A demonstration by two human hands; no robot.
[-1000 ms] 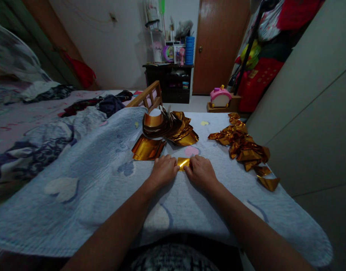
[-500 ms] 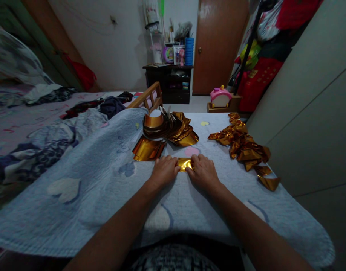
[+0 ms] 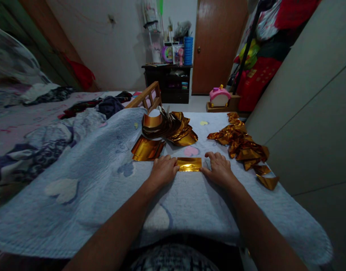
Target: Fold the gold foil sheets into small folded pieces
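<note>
A narrow strip of gold foil paper (image 3: 189,164), seemingly folded along its near edge, lies flat on the blue cloth (image 3: 105,210) in front of me. My left hand (image 3: 164,168) grips its left end, fingers closed over it. At the right end, my right hand (image 3: 217,168) has its thumb and fingers spread, the thumb tip close to the strip's corner. Beyond my left hand are loose flat gold foil sheets (image 3: 148,148) and a fanned stack of curled foil sheets (image 3: 175,130). To the right lies a pile of folded foil pieces (image 3: 243,143).
A wooden rail (image 3: 146,97) stands behind the stack. On the left is a bed with rumpled clothes (image 3: 51,143). A pale cabinet (image 3: 311,113) borders the right side. Farther back are a pink toy (image 3: 219,97) on a box and a dark shelf unit (image 3: 167,84).
My right hand has slid right, off the strip, and its fingers have opened. More of the gold foil strip shows. My left hand stays at the left end.
</note>
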